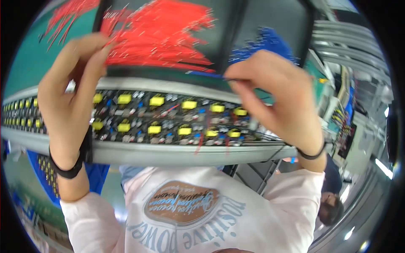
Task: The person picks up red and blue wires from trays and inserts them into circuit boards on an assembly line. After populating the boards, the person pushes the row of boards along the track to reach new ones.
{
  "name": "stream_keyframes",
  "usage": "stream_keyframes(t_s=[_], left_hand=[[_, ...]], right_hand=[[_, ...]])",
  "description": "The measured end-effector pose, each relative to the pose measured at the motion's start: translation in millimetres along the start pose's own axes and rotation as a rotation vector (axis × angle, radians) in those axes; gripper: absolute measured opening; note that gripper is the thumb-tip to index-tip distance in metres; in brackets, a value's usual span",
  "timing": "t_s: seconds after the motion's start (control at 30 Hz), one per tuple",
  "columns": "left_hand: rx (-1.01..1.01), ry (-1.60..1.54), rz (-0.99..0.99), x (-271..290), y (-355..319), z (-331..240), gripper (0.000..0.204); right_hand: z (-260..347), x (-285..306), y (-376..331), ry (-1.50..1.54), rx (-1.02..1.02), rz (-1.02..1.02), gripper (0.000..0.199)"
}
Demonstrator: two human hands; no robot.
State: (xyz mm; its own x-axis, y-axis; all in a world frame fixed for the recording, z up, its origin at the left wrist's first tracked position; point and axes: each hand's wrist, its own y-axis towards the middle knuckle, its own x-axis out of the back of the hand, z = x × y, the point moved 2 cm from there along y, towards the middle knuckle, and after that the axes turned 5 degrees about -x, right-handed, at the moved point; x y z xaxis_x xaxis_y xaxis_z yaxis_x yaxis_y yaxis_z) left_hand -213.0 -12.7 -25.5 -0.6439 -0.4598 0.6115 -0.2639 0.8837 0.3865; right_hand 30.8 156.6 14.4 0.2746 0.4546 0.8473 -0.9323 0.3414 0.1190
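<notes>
My left hand (71,92) is closed in a pinch at the left edge of a pile of red wires (160,38). A thin red strand seems to run from its fingertips, though motion blurs it. My right hand (276,95) pinches one end of a blue wire (205,74), which points left along the near edge of the black tray (168,72). Beyond that hand lies a heap of short blue wires (268,42) in the tray's right compartment. Below both hands runs a long row of circuit boards (168,114) with yellow block components; a few red wires stick out of them.
A pale metal rail (177,154) borders the boards on my side. More red wires (69,17) lie on the green mat (21,69) at the far left. Another person (331,202) is at the lower right, near grey equipment. A blue bin (99,177) with boards is at the lower left.
</notes>
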Motion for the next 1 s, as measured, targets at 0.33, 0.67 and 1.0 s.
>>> stream_keyframes(t_s=[0.33, 0.67, 1.0], left_hand=[[0.184, -0.033, 0.052, 8, -24, 39, 0.013], [0.125, 0.000, 0.055, 9, -5, 24, 0.015], [0.132, 0.033, 0.051, 12, -19, -2, 0.016]], right_hand=[[-58, 63, -73, -0.545, -0.539, -0.381, 0.016], [-84, 45, -52, -0.297, -0.359, -0.281, 0.021], [-78, 1, -23, -0.469, -0.209, -0.207, 0.013]])
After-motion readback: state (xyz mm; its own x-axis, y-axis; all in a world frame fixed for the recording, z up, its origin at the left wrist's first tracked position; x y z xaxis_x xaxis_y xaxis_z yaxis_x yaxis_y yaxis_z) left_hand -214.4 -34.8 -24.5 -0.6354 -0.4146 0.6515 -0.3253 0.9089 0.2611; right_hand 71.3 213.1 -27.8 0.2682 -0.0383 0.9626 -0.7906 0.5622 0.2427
